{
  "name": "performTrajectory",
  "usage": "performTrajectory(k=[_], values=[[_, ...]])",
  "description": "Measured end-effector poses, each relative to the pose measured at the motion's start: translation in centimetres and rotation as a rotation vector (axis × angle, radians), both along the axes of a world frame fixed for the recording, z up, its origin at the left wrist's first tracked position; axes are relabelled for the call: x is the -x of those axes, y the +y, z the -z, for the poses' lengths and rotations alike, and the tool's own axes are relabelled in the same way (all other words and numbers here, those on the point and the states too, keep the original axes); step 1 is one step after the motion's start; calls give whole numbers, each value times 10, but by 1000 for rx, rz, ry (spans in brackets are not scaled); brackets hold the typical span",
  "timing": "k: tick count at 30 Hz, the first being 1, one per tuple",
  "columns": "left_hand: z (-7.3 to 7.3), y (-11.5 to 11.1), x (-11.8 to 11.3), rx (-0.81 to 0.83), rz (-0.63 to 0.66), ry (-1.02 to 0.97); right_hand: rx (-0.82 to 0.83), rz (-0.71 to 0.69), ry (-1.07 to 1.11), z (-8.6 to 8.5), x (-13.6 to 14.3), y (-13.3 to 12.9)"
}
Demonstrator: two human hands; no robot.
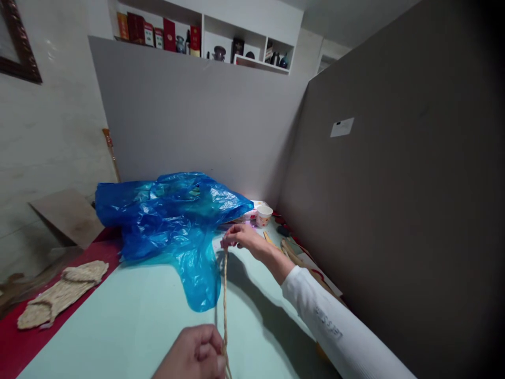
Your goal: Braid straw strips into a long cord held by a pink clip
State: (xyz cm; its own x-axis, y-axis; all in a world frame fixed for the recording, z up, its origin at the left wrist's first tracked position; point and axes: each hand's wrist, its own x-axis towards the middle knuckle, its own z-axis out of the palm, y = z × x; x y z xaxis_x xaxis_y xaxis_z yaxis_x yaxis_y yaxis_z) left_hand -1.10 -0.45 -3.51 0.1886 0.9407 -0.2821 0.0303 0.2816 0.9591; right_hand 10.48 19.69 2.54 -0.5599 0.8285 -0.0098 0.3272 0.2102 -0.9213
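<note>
A thin tan twisted cord [225, 295] runs up and down the middle of the view, above a pale green table surface [118, 316]. My right hand [242, 237], reaching forward in a white sleeve, pinches the cord's far end between thumb and fingers. Near the bottom edge my left hand [197, 352] has its fingers curled round the cord's lower part, which continues out of the frame. Just left of my right hand lies a crumpled blue plastic bag [169, 210].
Beyond my right hand stands a paper cup [264, 216]. A woven straw piece [65, 295] lies on red cloth [19, 342] at the left. Grey panels [197, 116] rise behind and at the right. Tan strips [292, 252] lie along the right panel.
</note>
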Motion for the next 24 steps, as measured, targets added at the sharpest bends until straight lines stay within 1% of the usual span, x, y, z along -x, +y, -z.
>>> performTrajectory(k=[2, 4, 7, 9, 11, 15, 19, 22, 24], values=[[-13, 9, 6, -41, -8, 48, -9, 56, 170, -9, -9, 0], [-31, 22, 10, -27, -10, 112, -2, 110, 314, -16, -22, 0], [-54, 43, 13, -121, 103, 247, 34, 173, 479, -19, -47, -2], [-63, 57, 15, -170, 174, 318, 56, 216, 569, -17, -63, -4], [-65, 70, 18, -207, 219, 386, 70, 268, 642, -12, -77, -3], [-59, 88, 27, -244, 274, 479, 89, 368, 726, -2, -94, 4], [-55, 93, 35, -227, 266, 490, 101, 397, 743, 2, -94, 9], [-54, 95, 39, -206, 264, 468, 131, 394, 717, 2, -89, 8], [-53, 97, 42, -228, 259, 470, 153, 385, 689, 1, -87, 7]])
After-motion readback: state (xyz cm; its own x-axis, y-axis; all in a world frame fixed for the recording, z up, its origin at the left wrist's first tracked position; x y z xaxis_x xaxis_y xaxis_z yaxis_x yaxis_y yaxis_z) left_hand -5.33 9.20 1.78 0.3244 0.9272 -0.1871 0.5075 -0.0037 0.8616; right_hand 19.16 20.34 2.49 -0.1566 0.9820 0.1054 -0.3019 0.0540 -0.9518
